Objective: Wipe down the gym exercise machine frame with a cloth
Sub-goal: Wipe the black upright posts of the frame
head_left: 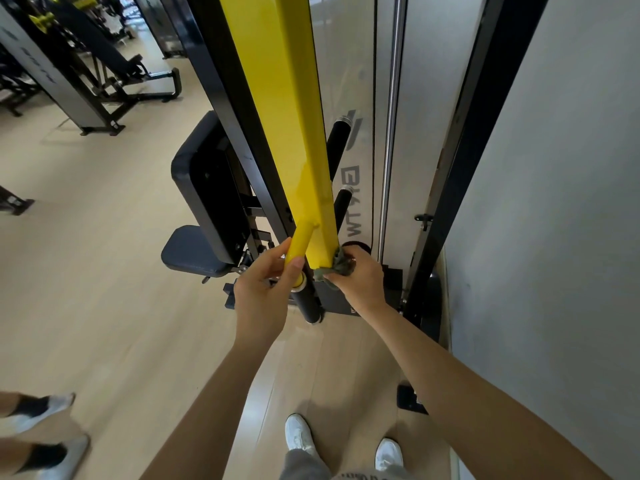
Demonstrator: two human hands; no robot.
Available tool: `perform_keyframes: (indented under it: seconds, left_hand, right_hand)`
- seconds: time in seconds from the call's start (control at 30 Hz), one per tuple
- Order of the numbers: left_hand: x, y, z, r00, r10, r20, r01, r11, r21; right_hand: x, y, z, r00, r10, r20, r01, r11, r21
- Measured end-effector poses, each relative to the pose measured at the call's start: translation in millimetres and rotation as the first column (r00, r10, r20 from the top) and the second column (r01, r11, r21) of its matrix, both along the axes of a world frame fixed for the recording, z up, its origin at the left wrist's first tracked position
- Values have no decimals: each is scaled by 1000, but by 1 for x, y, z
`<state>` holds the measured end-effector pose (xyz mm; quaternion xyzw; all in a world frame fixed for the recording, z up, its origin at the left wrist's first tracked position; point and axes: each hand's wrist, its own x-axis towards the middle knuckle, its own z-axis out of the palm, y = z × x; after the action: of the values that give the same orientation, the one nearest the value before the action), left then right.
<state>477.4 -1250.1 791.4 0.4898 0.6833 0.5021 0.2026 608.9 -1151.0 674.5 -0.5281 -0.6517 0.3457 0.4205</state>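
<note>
While I brace the machine, I wipe the bottom of its yellow beam [298, 133].
My left hand [263, 289] curls round the yellow side tube [298, 249]; my right hand [360, 278] pinches the bunched green cloth [337, 266] against the beam's lower corner. Next, I judge, it must slide along the other faces.

The person is wearing white trainers [299, 433] and light grey bottoms [304, 464], and both forearms [221, 393] are showing bare throughout.
</note>
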Motion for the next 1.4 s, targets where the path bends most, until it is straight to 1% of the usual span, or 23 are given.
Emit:
perform_keyframes:
  seconds: [0.07,0.17,0.3,0.37,0.53,0.6,0.63,0.7,0.77,0.87,0.97,1.17,1.27,1.4]
  left_hand:
    - [0,0,-1,1000,-3,-10,3,1000,4]
    - [0,0,-3,999,-21,26,20,999,27]
    - [1,1,-4,994,-62,87,58,997,44]
    - [0,2,-4,990,-85,112,80,996,45]
    - [-15,14,1,968,-190,161,193,981,0]
    - [-23,22,5,968,-224,113,229,973,-36]
    - [-27,26,10,972,-222,71,224,974,-30]
    - [-31,36,24,979,-201,21,200,979,38]
    - [-31,45,39,971,-240,5,237,963,126]
    - [-25,55,57,948,-317,-27,315,922,223]
    - [-23,66,67,941,-335,-46,333,893,303]
    - [-31,78,84,902,-402,-154,427,787,445]
    - [-37,83,94,914,-371,-166,403,771,493]
    - [-45,90,109,944,-308,-114,323,803,501]
  right_hand:
    - [2,1,8,999,10,-37,-10,1000,7]
    - [7,1,34,985,30,-167,-24,999,40]
    - [16,4,85,937,61,-343,-41,997,67]
    - [18,4,107,916,85,-391,-50,994,98]
    - [14,4,143,920,74,-385,-6,984,175]
    - [9,2,154,927,40,-373,41,978,206]
    - [6,1,157,930,20,-366,68,972,226]
    - [0,-3,163,937,-7,-349,103,961,257]
    - [-4,-6,168,942,-29,-333,117,961,249]
    - [-5,-8,177,951,-45,-306,118,967,224]
    - [-4,-11,190,950,-30,-310,99,972,211]
    - [-3,-14,223,945,-2,-327,77,973,217]
    - [-3,-14,238,928,19,-373,61,977,202]
    - [-1,-13,255,910,11,-415,67,983,174]
